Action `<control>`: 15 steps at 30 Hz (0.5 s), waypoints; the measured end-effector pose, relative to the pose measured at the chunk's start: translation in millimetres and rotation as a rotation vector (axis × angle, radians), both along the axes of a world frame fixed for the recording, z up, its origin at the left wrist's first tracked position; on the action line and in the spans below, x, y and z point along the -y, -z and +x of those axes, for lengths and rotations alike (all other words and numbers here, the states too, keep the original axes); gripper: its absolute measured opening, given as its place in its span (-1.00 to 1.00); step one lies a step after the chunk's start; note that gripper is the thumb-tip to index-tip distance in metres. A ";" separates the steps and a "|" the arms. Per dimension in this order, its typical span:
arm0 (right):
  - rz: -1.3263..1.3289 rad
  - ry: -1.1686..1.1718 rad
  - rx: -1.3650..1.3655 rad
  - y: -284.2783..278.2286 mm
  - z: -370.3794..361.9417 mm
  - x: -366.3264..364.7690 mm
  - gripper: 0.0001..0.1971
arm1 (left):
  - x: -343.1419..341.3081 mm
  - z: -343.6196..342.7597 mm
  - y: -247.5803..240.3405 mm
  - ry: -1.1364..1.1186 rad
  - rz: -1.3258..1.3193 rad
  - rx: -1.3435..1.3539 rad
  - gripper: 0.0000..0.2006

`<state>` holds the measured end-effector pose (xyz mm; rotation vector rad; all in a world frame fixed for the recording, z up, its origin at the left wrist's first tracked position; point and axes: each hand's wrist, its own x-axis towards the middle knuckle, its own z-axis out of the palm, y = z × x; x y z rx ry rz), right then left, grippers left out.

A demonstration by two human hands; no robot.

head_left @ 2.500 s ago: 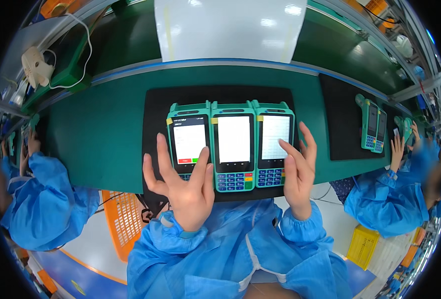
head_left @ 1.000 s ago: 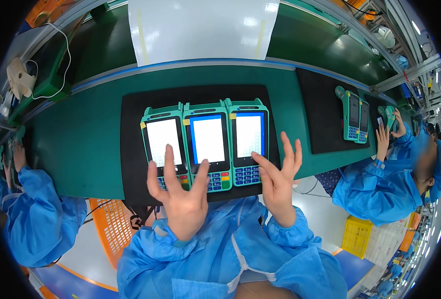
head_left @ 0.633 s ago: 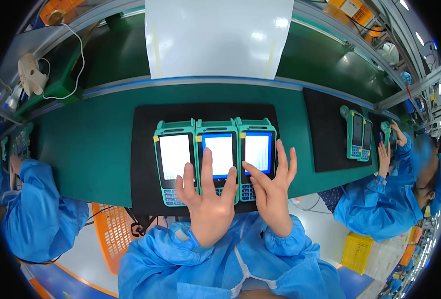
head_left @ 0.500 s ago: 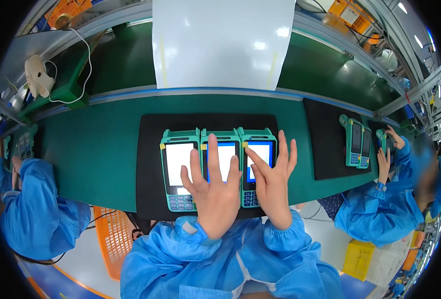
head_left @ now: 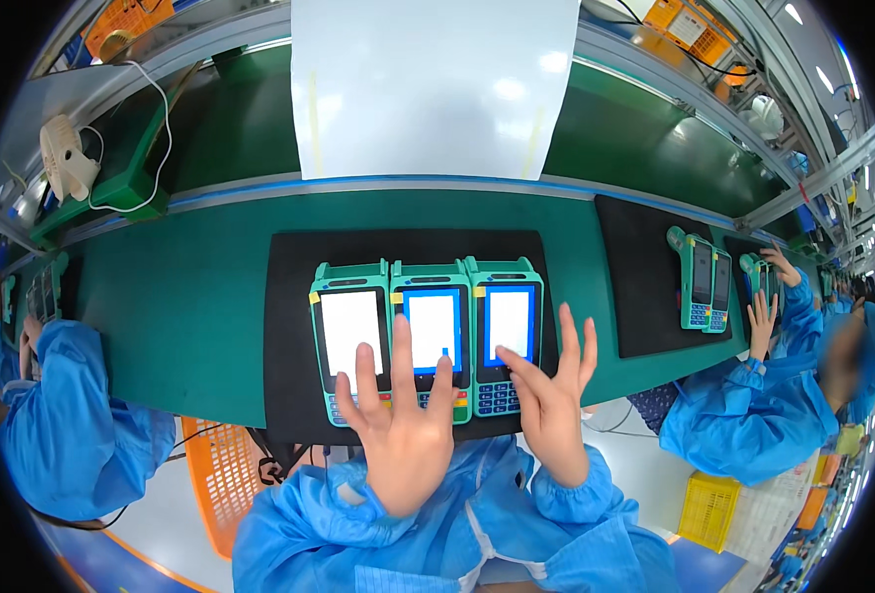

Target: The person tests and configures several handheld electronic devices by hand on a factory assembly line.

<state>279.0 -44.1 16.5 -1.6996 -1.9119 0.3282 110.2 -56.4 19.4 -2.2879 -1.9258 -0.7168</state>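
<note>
Three green handheld payment terminals lie side by side on a black mat, their screens lit. White fills the screen of the left terminal; the middle terminal and the right terminal show white panels edged in blue. My left hand, fingers spread, is over the lower parts of the left and middle terminals and hides some of their keys. With its index finger at the lower screen of the right terminal, my right hand has its other fingers stretched upward. Neither hand grips anything.
A white board hangs at the back. On the right, another mat bears more terminals, near a co-worker's hands. Another person in blue sits left. A white fan and an orange basket are also present.
Both hands have drawn back toward me, uncovering more of the screens. My right index finger has moved from the upper to the lower screen of the right terminal, whose display has changed.
</note>
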 end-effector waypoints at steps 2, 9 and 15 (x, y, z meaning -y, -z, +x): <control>0.041 0.016 0.013 1.2 -1.3 -18.2 -0.66 | -15.4 1.5 0.1 -0.002 0.001 -0.011 -0.74; 0.119 0.026 -0.006 4.5 -5.9 -51.7 -0.67 | -57.2 9.2 1.5 -0.050 0.094 0.047 -0.75; -0.028 0.000 -0.002 -1.9 2.5 0.2 -0.65 | -6.2 -1.4 0.1 0.034 0.023 -0.005 -0.74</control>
